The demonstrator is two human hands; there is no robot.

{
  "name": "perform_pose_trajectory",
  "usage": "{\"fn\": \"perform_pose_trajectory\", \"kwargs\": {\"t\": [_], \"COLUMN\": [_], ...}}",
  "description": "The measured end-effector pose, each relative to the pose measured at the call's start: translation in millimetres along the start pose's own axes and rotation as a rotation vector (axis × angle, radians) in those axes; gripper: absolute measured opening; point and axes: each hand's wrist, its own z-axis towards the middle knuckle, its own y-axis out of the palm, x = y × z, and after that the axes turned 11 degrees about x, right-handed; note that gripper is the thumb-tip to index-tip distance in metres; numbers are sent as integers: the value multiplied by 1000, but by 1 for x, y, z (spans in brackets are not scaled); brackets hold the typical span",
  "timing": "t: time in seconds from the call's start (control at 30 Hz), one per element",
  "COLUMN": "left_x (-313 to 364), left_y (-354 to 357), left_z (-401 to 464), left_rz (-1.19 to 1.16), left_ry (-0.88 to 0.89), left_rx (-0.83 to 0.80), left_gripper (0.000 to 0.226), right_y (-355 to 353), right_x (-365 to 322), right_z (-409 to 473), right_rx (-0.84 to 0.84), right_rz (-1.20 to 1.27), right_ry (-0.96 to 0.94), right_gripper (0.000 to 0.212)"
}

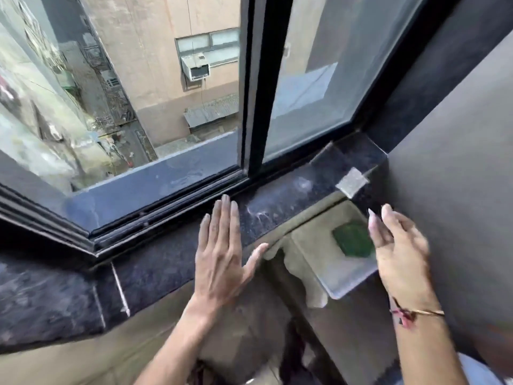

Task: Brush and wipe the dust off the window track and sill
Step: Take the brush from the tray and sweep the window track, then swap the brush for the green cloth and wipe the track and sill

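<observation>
Black stone sill (291, 190) crosses the middle of the frame, pale dust smeared over it, with the dark track (166, 209) running along its far edge under the open window. Left hand (222, 254) lies flat on the sill at centre, grip released, fingers spread. Right hand (399, 245) hovers at right, blurred, grip released and empty. Below it, a clear shelf (333, 270) holds a green pad (352, 240).
</observation>
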Motion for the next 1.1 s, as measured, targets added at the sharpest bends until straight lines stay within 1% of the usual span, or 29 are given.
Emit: {"fn": "perform_pose_trajectory", "kwargs": {"t": [0.03, 0.1, 0.13, 0.2, 0.23, 0.3, 0.33, 0.4, 0.47, 0.57, 0.63, 0.73, 0.87, 1.0, 1.1], "left_x": [23, 66, 86, 117, 127, 139, 142, 142, 140, 140, 140, 140, 140, 138, 139], "left_y": [8, 27, 40, 71, 89, 126, 145, 182, 215, 246, 252, 246, 244, 256, 264], "left_z": [-9, -33, -48, -77, -87, -101, -104, -104, -99, -93, -93, -93, -92, -91, -99], "left_rz": [-53, -152, -196, -246, -243, -186, -152, -108, -71, -20, 12, 28, 45, 32, 25], "left_ry": [36, 117, 153, 187, 183, 150, 129, 83, 63, 53, 35, 26, 26, 41, 53], "left_rx": [13, 2, -20, -93, -144, -265, -323, -408, -431, -437, -433, -420, -418, -438, -452], "left_gripper": [87, 84, 82, 81, 81, 81, 81, 83, 85, 87, 87, 88, 88, 85, 83], "right_y": [-32, -90, -115, -153, -166, -183, -185, -177, -158, -133, -130, -139, -144, -129, -131], "right_x": [5, 26, 39, 64, 77, 102, 115, 140, 166, 196, 202, 196, 192, 210, 218], "right_z": [6, 15, 19, 28, 36, 60, 75, 105, 131, 156, 163, 166, 167, 173, 180], "right_rx": [19, 68, 88, 80, 89, 134, 141, 86, -6, -77, -93, -97, -144, -315, -469], "right_rz": [-15, -47, -69, -142, -185, -328, -444, -718, -904, -1091, -1158, -1130, -1147, -1299, -1464], "right_ry": [128, 372, 478, 631, 663, 621, 551, 372, 241, 212, 235, 281, 290, 178, 133], "right_gripper": [13, 34, 39, 28, 24, 22, 20, 18, 19, 17, 17, 21, 19, 17, 17]}}
